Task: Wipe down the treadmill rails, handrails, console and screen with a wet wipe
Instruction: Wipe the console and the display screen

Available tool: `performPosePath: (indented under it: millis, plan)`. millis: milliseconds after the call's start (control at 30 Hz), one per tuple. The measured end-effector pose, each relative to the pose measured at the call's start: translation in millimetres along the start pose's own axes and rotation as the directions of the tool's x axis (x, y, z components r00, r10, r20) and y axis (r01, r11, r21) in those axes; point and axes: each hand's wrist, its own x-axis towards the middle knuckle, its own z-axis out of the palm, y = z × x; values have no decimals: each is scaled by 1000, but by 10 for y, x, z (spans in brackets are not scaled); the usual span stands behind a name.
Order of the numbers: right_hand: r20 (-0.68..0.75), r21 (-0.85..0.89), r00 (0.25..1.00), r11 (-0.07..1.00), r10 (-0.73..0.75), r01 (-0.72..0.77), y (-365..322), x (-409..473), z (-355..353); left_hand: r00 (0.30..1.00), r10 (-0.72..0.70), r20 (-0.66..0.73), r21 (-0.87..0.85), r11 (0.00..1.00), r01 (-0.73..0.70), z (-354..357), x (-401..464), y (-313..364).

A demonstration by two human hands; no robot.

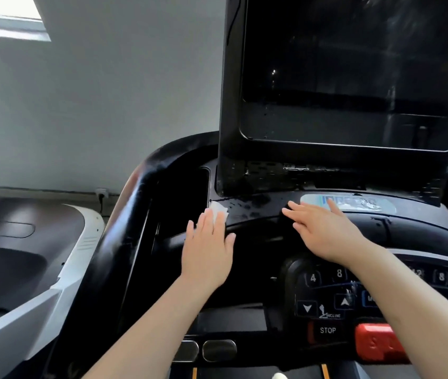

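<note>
Wipe (218, 209): white, crumpled, pressed flat on the glossy black console (258, 207) ledge, just left of the screen base
Left hand (208, 250): fingers straight, flat on the wipe
Right hand (324, 228): fingers spread and straight, resting on the ledge beside a pale oval sticker (365, 205), holding nothing
Screen (354, 67): dark, rectangular, streaked
Handrail (135, 192): curved black bar, left
Stop button (376, 343): red, lower right

On the treadmill console (326, 294), "STOP" (327, 330) is printed on a dark button at 5 o'clock. "INCLINE" (332, 315) is read beneath the arrow keys. Keys numbered 4 (313, 277) and 8 (339, 273) are seen above; further numbers at 3 o'clock are blurred.
</note>
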Motion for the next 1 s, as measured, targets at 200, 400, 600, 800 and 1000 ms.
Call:
performPosePath:
  millis: [200, 400, 600, 800, 1000]
  plan:
    - [8, -3, 1000, 1000, 2, -2, -24, 12, -40, 995, 36, 88, 14, 999, -37, -5, 219, -10]
    - [9, 5, 1000, 1000, -4, 4, -13, 10, -72, 989, -42, 144, -176, 982, 67, -44, 762, -80]
    - [11, -12, 1000, 1000, -7, 7, -12, 14, -70, 994, 55, 95, -255, 967, -29, 8, 388, -91]
    - [17, -37, 1000, 999, 5, -4, -27, 42, -78, 982, 15, 190, -289, 956, 41, -76, 812, -193]
    - [42, -109, 999, 994, 33, -28, -90, 59, -129, 972, 65, 227, -376, 926, 26, -144, 1172, -438]
